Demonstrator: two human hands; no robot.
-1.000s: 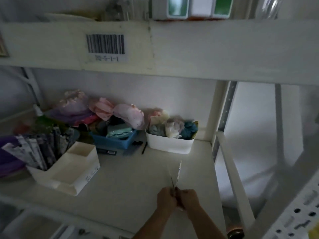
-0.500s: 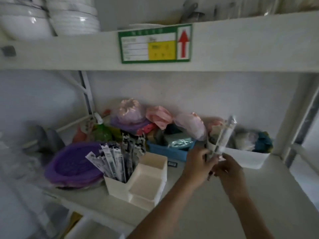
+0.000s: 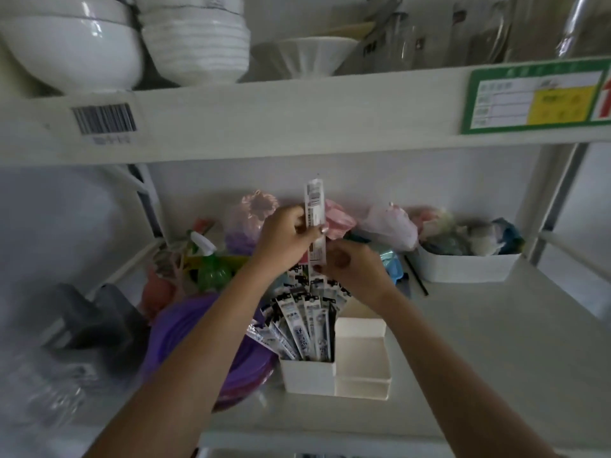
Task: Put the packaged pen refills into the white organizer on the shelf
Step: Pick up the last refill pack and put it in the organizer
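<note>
You see glossy glazed bowls [image 3: 76, 44], a matt white organizer [image 3: 334, 375] of smooth plastic, and refill packets [image 3: 307, 328] in shiny film.

Organizer [image 3: 334, 375]: on the shelf [image 3: 479, 358], centre.
Refill packs [image 3: 305, 328]: standing in the organizer's left compartment.
Held refill pack [image 3: 315, 219]: upright at 12 o'clock above the organizer, left hand [image 3: 286, 236] and right hand [image 3: 350, 267] pinching it.
Plates [image 3: 198, 352]: at 9 o'clock, touching the organizer.
Bin [image 3: 466, 267]: at 2 o'clock, apart.
Bowls [image 3: 76, 41]: upper shelf, 10 o'clock.
</note>
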